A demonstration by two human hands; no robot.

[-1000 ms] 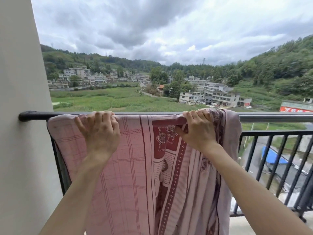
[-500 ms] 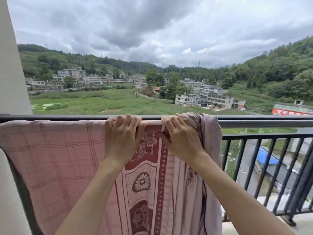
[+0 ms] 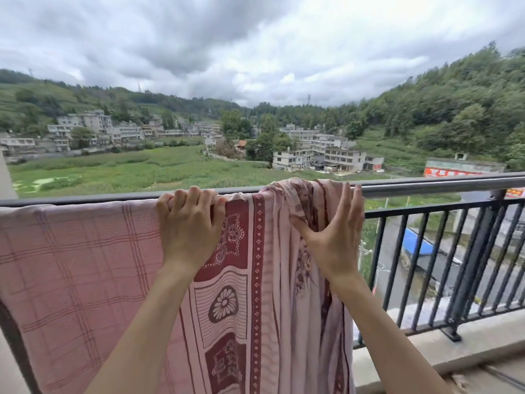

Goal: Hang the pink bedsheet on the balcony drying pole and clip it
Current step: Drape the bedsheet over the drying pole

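Note:
The pink bedsheet (image 3: 85, 260) with dark red patterned bands hangs over the metal drying pole (image 3: 431, 186), spread flat on the left and bunched in folds on the right. My left hand (image 3: 190, 228) grips the sheet's top edge over the pole, fingers curled. My right hand (image 3: 335, 240) lies against the bunched folds with fingers straight and spread, thumb pressing the cloth. No clip is in view.
A black balcony railing (image 3: 443, 251) with vertical bars runs below the pole on the right, set on a concrete ledge (image 3: 426, 348). A pale wall edge (image 3: 4, 180) is at the far left. Beyond lie fields, houses and a road far below.
My left hand slid right along the pole, spreading the sheet flat. My right hand let go of its grip and moved right onto the bunched folds. The view turned right.

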